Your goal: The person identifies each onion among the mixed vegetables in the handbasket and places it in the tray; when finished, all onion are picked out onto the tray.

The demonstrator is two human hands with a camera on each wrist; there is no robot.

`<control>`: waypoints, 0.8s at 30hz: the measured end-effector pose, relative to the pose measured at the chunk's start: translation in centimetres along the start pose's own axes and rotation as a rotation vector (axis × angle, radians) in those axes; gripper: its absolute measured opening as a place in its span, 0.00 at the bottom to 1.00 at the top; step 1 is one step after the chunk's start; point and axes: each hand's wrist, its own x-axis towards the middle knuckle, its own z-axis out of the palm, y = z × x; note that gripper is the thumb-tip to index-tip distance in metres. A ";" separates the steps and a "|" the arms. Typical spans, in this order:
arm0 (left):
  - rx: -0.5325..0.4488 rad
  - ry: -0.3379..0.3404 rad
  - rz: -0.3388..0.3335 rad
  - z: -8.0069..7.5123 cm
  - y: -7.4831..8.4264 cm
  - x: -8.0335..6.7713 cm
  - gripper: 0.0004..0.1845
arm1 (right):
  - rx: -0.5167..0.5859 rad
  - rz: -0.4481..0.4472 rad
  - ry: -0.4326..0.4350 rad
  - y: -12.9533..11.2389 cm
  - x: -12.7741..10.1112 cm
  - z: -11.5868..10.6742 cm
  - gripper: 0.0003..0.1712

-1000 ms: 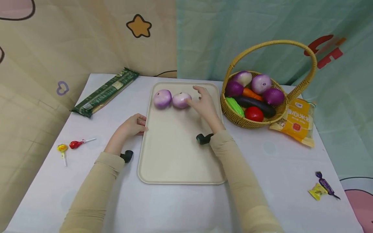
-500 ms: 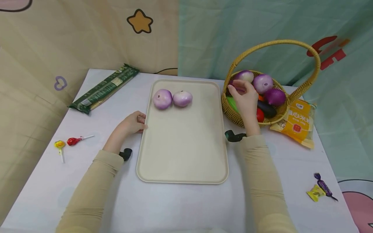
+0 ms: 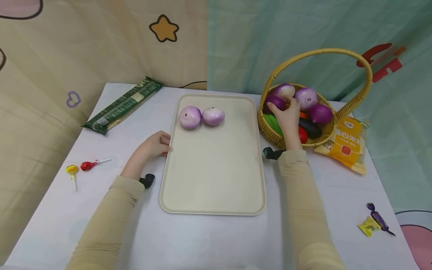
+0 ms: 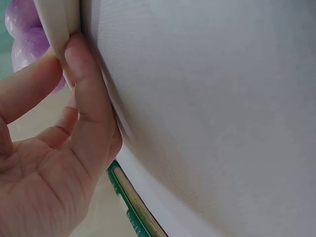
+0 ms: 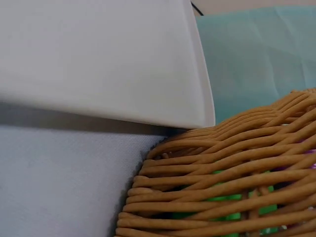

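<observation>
Two pale purple onions, a rounder left one (image 3: 190, 117) and a right one (image 3: 213, 116), sit side by side at the far end of the beige tray (image 3: 212, 168). At the tray's left edge, my left hand (image 3: 154, 144) pinches the rim between thumb and fingers, as the left wrist view shows close up. My right hand (image 3: 287, 118) reaches into the wicker basket (image 3: 272, 135), thumb and fingers curled about a dark purple onion (image 3: 276, 100). The right wrist view shows only the basket's side and the tray's corner, so the grip is hidden there.
The basket also holds other onions (image 3: 305, 98), an eggplant (image 3: 309, 128), a tomato (image 3: 302, 135) and a green vegetable (image 3: 272, 123), under a tall handle (image 3: 320, 51). A yellow bag (image 3: 347, 142), wrapped candies (image 3: 378, 219), lollipops (image 3: 88, 165) and a green packet (image 3: 125, 105) lie around.
My right hand has moved from beside the right onion on the tray over to the basket, then down among its contents. My left hand has stayed at the tray's edge.
</observation>
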 end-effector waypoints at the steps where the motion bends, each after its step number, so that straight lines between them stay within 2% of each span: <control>1: -0.002 -0.001 -0.001 0.0 0.0 -0.1 0.27 | -0.013 0.009 -0.011 0.1 0.1 0.1 0.43; 6: -0.003 0.000 -0.011 0.0 0.0 -0.1 0.27 | -0.048 0.026 -0.042 0.3 0.3 0.2 0.42; 15: -0.025 -0.007 -0.024 -0.3 -0.2 -0.1 0.28 | -0.050 0.022 0.002 0.0 0.4 0.4 0.39; 19: -0.040 -0.013 -0.025 -0.4 -0.5 0.0 0.28 | -0.030 0.000 0.051 -0.1 0.1 0.3 0.39; 24: -0.043 -0.009 -0.014 -0.4 -0.5 0.0 0.27 | 0.043 -0.077 0.165 -0.7 -1.3 -0.5 0.36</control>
